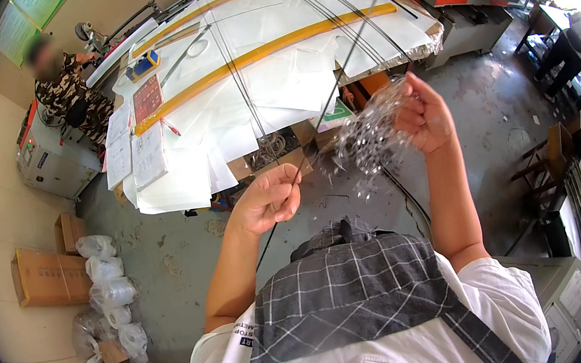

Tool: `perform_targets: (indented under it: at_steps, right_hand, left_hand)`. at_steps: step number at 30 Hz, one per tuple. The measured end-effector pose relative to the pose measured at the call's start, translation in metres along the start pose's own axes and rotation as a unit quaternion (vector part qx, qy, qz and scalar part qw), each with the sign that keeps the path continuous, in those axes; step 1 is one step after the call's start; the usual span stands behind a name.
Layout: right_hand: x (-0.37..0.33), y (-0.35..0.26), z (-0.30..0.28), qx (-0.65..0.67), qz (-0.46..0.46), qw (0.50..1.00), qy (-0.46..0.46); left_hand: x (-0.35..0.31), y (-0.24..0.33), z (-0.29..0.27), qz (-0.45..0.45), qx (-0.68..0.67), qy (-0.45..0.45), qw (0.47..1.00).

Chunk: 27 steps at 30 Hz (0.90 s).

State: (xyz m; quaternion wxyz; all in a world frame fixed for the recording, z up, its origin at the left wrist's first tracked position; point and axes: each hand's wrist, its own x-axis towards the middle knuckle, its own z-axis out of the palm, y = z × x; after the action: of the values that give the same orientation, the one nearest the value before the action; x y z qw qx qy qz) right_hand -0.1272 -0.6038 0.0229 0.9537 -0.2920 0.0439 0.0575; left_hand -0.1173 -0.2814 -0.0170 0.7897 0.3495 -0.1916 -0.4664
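Note:
My left hand (269, 201) pinches a long thin black strip (329, 104), which slants from below my wrist up over the table. My right hand (431, 117) is raised beside the table's near right corner, its fingers closed on a tangle of clear, shiny plastic film (368, 139). The tangle dangles to the left of that hand. A second dark strip (383, 36) runs down to my right fingertips; whether they grip it too I cannot tell. Several more thin black strips (237, 77) lie across the table and hang over its near edge.
The worktable (279, 98) is covered with white sheets. On it lie two yellow bars (250, 55), a tape roll (197, 47), a blue-and-yellow box (142, 66) and papers (149, 155). A person (72, 89) stands at the far left. Cardboard boxes (51, 276) and wrapped rolls (108, 281) stand left.

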Motion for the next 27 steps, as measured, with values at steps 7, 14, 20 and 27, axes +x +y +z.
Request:
perform_targets:
  at_steps: [7,14,20,27]
  right_hand:
    - [-0.008,-0.070,-0.046,0.125,-0.106,0.984,-0.072]
    - [-0.037,-0.101,-0.087,0.140,-0.175,0.971,-0.083]
    - [-0.056,-0.133,-0.124,0.136,-0.238,0.960,-0.062]
    - [-0.075,-0.172,-0.167,0.124,-0.302,0.945,-0.009]
  left_hand:
    - [-0.012,0.014,0.021,0.007,0.052,0.069,0.996]
    - [-0.019,0.028,0.028,0.056,0.045,0.022,0.997]
    - [-0.021,0.029,0.035,0.078,0.060,-0.015,0.995]
    - [-0.024,0.038,0.044,0.088,0.081,-0.076,0.990]
